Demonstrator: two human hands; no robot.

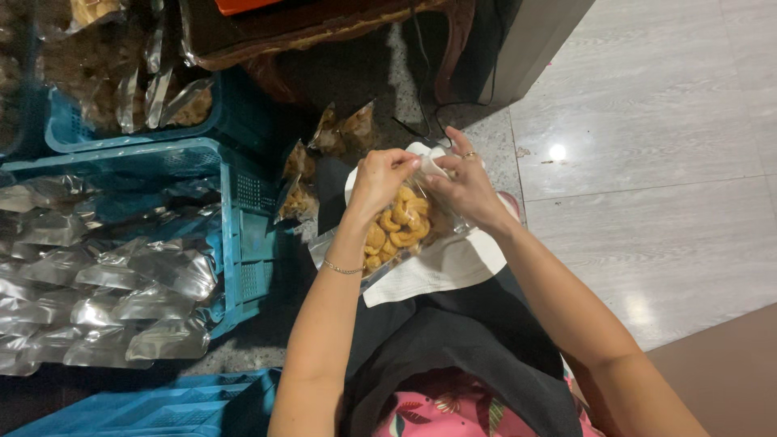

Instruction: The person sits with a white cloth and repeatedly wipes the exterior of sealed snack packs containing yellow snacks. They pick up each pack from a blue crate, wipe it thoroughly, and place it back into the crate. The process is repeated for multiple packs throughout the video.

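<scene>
A clear plastic bag of curled orange snacks (pixel 398 228) rests on my lap over a white sheet of paper (pixel 441 267). My left hand (pixel 377 180) pinches the bag's top edge with its fingertips. My right hand (pixel 464 188), wearing a ring, grips the same top edge from the other side. The two hands nearly meet above the bag's mouth. A thin bracelet circles my left wrist.
A blue plastic crate (pixel 243 214) at left holds several sealed shiny bags (pixel 105 275). Another crate (pixel 235 113) behind it holds more. A few filled bags (pixel 312 166) lie on the floor ahead. A blue crate lid (pixel 162 405) lies bottom left. Grey tiled floor (pixel 647 162) spreads right.
</scene>
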